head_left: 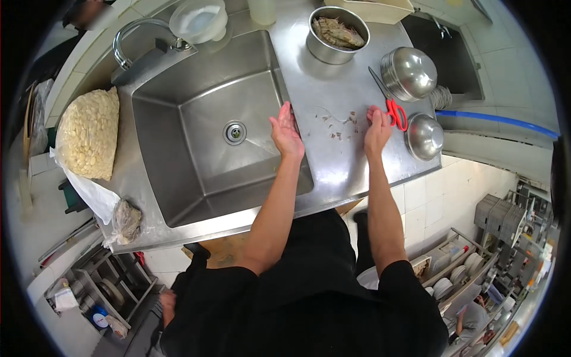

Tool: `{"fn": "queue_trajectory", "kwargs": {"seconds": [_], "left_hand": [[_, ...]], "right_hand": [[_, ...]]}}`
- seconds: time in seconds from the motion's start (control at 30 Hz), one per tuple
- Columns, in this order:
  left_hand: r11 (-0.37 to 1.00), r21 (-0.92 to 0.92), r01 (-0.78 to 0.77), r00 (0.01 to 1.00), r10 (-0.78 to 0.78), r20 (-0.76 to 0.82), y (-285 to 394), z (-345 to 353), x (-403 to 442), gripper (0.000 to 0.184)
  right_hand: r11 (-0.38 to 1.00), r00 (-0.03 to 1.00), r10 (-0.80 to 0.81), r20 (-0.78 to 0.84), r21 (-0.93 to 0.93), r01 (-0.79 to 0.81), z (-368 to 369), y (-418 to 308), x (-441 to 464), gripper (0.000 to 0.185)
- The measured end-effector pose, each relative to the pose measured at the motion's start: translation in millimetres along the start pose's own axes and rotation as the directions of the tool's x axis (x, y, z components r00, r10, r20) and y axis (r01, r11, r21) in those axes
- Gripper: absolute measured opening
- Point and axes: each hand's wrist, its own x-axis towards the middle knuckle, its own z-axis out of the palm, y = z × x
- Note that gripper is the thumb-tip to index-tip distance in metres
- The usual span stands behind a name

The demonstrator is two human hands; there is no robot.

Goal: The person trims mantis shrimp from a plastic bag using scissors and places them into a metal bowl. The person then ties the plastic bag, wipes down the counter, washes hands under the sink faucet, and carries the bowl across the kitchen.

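My left hand point(287, 132) is held over the sink's right rim, palm turned up and fingers stretched out, with nothing visible in it. To the right, my right hand point(377, 131) is low over the steel counter point(333, 163) with its fingers curled in; whatever they may hold is hidden. Close beside those fingers lie scissors point(397, 114) with red handles, blades pointing away. Between my hands are small brown scraps point(344, 126) and thin whisker-like strands. Farther back, a round steel pot point(331, 55) holds several shrimp point(338, 33).
The steel sink point(199, 149) has a curved faucet point(122, 50) behind it. Upturned steel bowls point(416, 71) and a smaller one point(425, 137) sit at right. At left are a bag of pale cloves or nuts point(89, 134) and a small plastic bag point(126, 221). A person's hand point(168, 303) shows lower left.
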Motion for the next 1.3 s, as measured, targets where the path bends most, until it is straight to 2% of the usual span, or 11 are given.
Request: {"fn": "queue_trajectory", "kwargs": {"seconds": [0.2,0.33,0.4,0.6,0.77,0.83,0.87,0.93,1.07,1.13,1.3], "left_hand": [[1.0,-0.004,-0.016,1.0,0.016,0.024,-4,-16,8,0.067],[0.945,-0.305,0.113,0.991,-0.128,-0.031,15,-44,13,0.054],[0.855,-0.398,0.333,0.94,-0.332,0.073,19,-62,12,0.049],[0.764,-0.417,0.493,0.855,-0.513,0.073,26,-77,5,0.041],[0.73,-0.355,0.584,0.779,-0.627,-0.008,11,-92,10,0.041],[0.307,-0.46,0.833,0.549,-0.357,0.756,-32,-158,41,0.043],[0.303,-0.456,0.837,0.543,-0.358,0.759,-12,-136,37,0.043],[0.721,-0.198,0.664,0.745,-0.658,0.105,53,-71,17,0.037],[0.696,-0.003,0.718,0.688,-0.711,-0.148,114,-107,36,0.036],[0.616,-0.068,0.785,0.619,-0.773,0.138,131,-179,61,0.042],[0.72,-0.033,0.693,0.717,-0.694,-0.061,211,-228,55,0.05]], "right_hand": [[0.975,0.972,-0.196,0.128,-0.084,0.207,134,-18,-87,0.022],[0.976,0.944,0.154,0.293,0.106,-0.192,157,-53,-140,0.025],[0.977,0.92,0.013,0.391,0.19,-0.095,127,-60,-138,0.028],[0.999,0.998,0.037,0.049,0.036,-0.039,1,-14,-81,0.035],[0.984,0.998,-0.057,0.027,-0.169,0.061,114,-17,-122,0.031],[0.888,0.848,0.355,0.393,0.143,-0.437,137,-2,-137,0.03],[0.959,0.892,0.276,0.359,-0.046,-0.278,151,-31,-159,0.03],[0.989,0.917,0.129,0.378,0.021,-0.148,161,-40,-178,0.03],[0.975,0.898,0.138,0.418,0.099,-0.196,116,-71,-143,0.03],[0.983,0.926,0.075,0.369,0.126,-0.13,83,-65,-106,0.03],[0.935,0.966,0.233,0.109,0.249,-0.253,46,-31,-42,0.024]]}}
